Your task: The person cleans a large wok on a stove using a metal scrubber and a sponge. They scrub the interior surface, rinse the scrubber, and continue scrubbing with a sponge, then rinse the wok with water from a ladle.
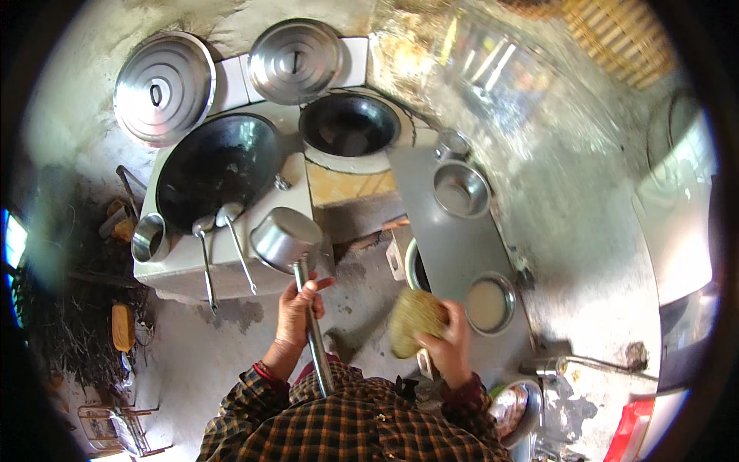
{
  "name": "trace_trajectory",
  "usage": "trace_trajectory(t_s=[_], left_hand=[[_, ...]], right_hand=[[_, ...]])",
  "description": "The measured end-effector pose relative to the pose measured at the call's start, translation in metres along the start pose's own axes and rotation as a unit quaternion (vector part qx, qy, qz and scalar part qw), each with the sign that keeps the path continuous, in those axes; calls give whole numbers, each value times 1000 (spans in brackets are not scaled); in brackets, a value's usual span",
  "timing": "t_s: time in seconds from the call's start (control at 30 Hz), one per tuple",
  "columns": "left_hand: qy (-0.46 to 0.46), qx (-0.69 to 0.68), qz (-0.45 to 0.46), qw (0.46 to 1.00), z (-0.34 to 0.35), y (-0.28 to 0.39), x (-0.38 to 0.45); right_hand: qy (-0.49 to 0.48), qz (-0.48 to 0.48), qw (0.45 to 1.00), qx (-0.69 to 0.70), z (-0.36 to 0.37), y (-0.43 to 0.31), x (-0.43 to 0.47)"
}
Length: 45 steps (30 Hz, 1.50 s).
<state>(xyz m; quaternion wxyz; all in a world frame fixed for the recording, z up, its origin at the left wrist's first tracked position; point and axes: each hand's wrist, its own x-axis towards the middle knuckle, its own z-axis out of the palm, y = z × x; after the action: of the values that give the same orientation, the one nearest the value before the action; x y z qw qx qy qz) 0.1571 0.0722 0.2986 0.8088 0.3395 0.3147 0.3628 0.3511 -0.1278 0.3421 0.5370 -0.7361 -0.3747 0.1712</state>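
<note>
My left hand (299, 312) grips the long metal handle (316, 341) of a dipper. The dipper's round metal bowl (287, 239) hangs in front of the stove's near edge, its flat base apparently turned up. The far end of the handle reaches back to my checked shirt. In my right hand (453, 346) is a yellow-green fibrous scrubber (417, 322), probably a loofah, blurred by motion. The scrubber is apart from the dipper. Just right of that hand, a metal bowl of cloudy liquid (489, 305) stands on the grey counter (444, 231).
A large wok (219, 167) and smaller wok (349, 124) sit in the stove. Two ladles (205, 260) (236, 242) overhang its front edge beside a metal pot (149, 238). Two lids (164, 89) (295, 60) lean behind. An empty-looking basin (462, 189) rests on the counter. Brushwood (69, 329) lies left.
</note>
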Motion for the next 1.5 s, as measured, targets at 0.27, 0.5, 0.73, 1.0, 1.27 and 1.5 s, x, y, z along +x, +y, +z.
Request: trace_trajectory(t_s=[0.27,0.5,0.73,1.0,1.27,1.5], left_hand=[[1,96,-6,995,-21,81,96],[91,21,61,994,-48,115,171],[177,51,88,979,-67,130,272],[417,35,64,906,-98,165,333],[534,-13,52,844,-116,168,321],[581,-13,34,813,-115,168,342]], right_hand=[[-143,129,891,410,207,-35,155],[-367,96,812,443,265,-13,229],[-259,82,871,410,305,28,381],[268,177,947,-4,279,199,669],[279,73,950,-116,378,268,820],[-276,-200,940,-23,468,234,741]])
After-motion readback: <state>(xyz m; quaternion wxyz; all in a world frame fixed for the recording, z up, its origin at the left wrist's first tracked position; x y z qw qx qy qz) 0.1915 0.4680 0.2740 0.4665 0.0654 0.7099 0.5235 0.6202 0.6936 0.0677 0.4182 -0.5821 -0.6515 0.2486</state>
